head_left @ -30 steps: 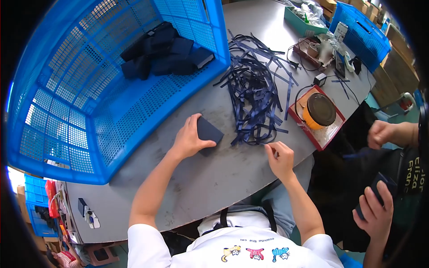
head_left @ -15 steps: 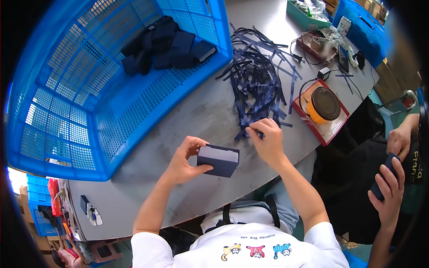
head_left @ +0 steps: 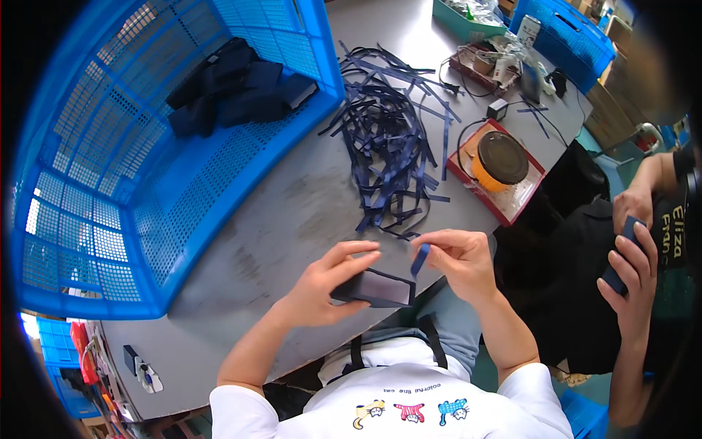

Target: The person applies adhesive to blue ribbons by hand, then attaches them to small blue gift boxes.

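The blue crate (head_left: 146,190) fills the left of the grey table (head_left: 292,212), with dark boxes (head_left: 234,84) heaped in its far corner, and a loose pile of navy ribbons (head_left: 384,132) sprawls just beside it. At the table's near edge the left hand (head_left: 325,285) grips a small box (head_left: 376,287), thumb below and fingers over its top. The box looks light and stiff, a card shell that would likely dent if squeezed, so its firm edges and corners seem the best places to hold. Just beside the box, the right hand (head_left: 461,262) pinches a short ribbon strip (head_left: 420,259) between thumb and forefinger. The strip looks limp, thin and slick, best taken near one end. Compared with half a second ago, the right hand is off the pile's lower edge and drawn back with the strip, and the box sits lower and closer to the body, its pale face less turned up.
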Action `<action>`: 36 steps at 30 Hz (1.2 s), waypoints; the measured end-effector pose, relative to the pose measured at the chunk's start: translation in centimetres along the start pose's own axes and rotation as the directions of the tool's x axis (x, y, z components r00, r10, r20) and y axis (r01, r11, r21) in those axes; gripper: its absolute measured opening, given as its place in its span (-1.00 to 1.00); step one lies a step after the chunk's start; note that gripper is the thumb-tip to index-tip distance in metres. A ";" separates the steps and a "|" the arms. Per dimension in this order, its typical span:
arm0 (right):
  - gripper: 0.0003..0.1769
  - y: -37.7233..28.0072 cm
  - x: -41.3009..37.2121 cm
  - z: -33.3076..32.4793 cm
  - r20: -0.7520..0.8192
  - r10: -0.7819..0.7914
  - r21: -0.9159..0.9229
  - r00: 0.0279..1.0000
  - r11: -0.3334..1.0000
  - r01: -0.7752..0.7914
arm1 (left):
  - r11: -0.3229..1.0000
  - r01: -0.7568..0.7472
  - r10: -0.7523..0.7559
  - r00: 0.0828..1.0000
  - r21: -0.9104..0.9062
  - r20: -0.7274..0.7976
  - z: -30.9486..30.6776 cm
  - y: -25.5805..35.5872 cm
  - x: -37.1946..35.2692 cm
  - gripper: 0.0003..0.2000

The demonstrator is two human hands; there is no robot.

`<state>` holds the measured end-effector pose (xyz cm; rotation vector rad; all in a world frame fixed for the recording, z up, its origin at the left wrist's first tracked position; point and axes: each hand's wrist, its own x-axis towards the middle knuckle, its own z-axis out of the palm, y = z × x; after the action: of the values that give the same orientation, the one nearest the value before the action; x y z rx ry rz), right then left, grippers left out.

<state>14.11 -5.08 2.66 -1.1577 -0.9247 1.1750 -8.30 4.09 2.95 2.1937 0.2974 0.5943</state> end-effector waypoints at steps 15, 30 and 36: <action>-0.88 0.6 -2.6 -3.6 -0.341 -0.128 -0.035 0.931 0.992 0.123 | 0.966 0.106 0.027 0.867 -0.236 0.498 7.5 -0.9 5.6 -0.30; -0.82 -0.5 0.5 -13.6 -0.622 0.037 0.147 0.782 0.987 0.070 | 0.918 0.192 0.033 0.834 -0.346 0.550 8.4 -4.0 8.9 -0.32; -0.78 0.2 2.3 -17.4 -0.652 0.063 0.101 0.756 0.995 0.005 | 0.895 0.285 -0.006 0.778 -0.344 0.628 8.4 -5.1 9.8 -0.34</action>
<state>31.30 -5.94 -1.02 -1.3756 -0.2998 0.7263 4.41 5.66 -2.48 1.7887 -0.0158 -0.1667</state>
